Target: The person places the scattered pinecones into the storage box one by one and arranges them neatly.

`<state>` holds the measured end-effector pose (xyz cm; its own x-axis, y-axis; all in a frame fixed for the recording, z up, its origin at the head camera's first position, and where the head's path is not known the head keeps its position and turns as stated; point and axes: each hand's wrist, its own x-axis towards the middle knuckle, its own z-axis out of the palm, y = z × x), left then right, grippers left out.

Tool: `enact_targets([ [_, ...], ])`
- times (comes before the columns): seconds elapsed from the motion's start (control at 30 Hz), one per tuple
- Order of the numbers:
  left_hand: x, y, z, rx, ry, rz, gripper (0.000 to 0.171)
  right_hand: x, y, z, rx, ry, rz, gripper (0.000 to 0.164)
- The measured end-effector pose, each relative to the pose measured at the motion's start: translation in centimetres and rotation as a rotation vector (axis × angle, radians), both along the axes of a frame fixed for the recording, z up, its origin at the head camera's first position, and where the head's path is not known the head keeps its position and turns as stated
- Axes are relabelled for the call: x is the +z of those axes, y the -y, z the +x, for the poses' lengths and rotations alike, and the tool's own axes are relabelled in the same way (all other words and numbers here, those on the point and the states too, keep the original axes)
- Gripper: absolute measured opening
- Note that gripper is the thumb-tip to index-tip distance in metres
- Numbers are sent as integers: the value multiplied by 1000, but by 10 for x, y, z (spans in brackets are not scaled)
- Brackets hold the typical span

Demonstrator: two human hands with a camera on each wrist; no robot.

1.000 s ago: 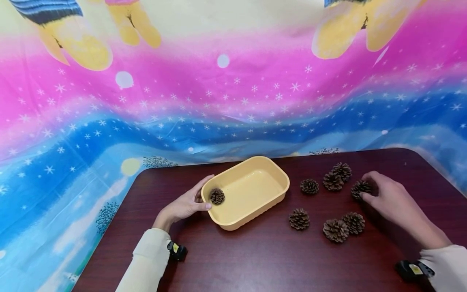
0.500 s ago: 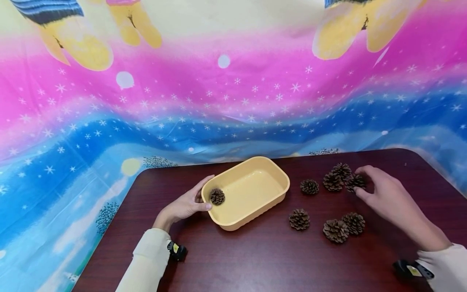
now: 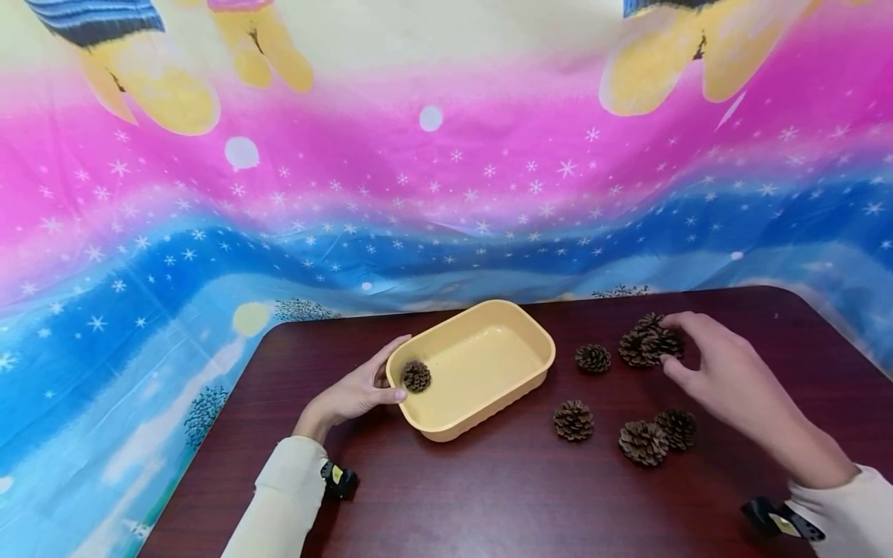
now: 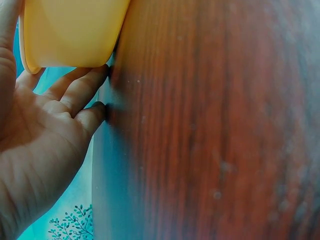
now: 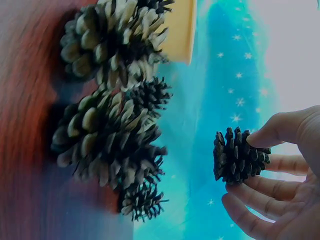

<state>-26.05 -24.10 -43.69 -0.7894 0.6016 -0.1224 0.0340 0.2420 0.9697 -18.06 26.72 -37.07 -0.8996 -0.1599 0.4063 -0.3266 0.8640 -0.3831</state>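
Observation:
At the left end of a yellow plastic tub [image 3: 495,408], my left hand [image 3: 356,391] grips the rim, thumb on the near side and fingers round the outer wall. A brown pine cone [image 3: 416,377] lies inside the tub, close to that thumb. My right hand [image 3: 732,384] pinches another pine cone [image 5: 240,157] between thumb and fingers, held up off the table in the right wrist view. From the head view this cone overlaps two pine cones [image 3: 635,346] at the back right. In the left wrist view, fingertips [image 4: 100,75] reach under the tub's wall.
Between tub and right hand stand a small pine cone [image 3: 593,358] and a larger pine cone [image 3: 574,421]. Nearer the front, a pine cone [image 3: 643,443] sits against a darker pine cone [image 3: 677,428]. Behind the dark red table [image 3: 446,504] hangs a printed cloth [image 3: 446,178].
My right hand has moved left with its pine cone, from beside the back pair to overlapping it. The left hand and tub have stayed in place.

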Motion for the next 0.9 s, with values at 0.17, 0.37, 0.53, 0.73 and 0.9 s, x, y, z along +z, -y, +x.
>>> enact_targets([
  [0.17,1,0,1,1,3,7,97,3,9,2,19,-28,-14,47],
  [0.37,1,0,1,1,5,14,98,7,20,3,45,-64,-23,47],
  [0.53,0,0,0,5,5,7,98,8,29,3,66,-95,-23,47],
  [0.73,-2,1,-2,14,0,-6,99,9,40,2,97,-103,-44,46],
  [0.9,-3,1,-2,11,8,1,99,12,51,3,127,-111,-71,44],
])
